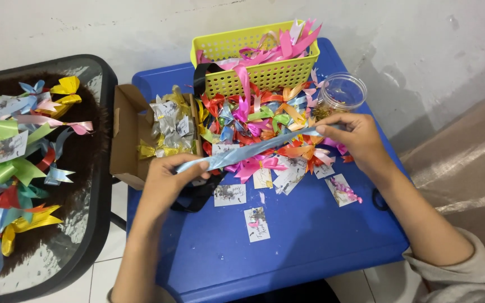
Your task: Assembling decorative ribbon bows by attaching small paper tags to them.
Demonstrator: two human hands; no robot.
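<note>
A square blue plastic table fills the middle of the view, and everything else is placed from it. To its left, apart from it, stands a dark glass-topped side table with a black rim, strewn with finished ribbon bows in light blue, green, yellow and pink. On the blue table's far edge sits a yellow perforated plastic basket, with pink ribbon strips spilling over its rim. At the table's left edge lies an open brown cardboard box holding silver and gold foil bows. In front of the basket, across the table's middle, spreads a loose heap of many-coloured ribbon bows. Near the table's far right corner, just beside the heap, stands a small clear plastic jar. Small printed paper cards lie scattered on the bare blue surface nearer the person.

Above the table's centre a long light blue satin ribbon strip is stretched taut, slanting up to the right. The left hand pinches its lower end between thumb and curled fingers; the right hand grips its upper end, fingers closed narrowly on it.
</note>
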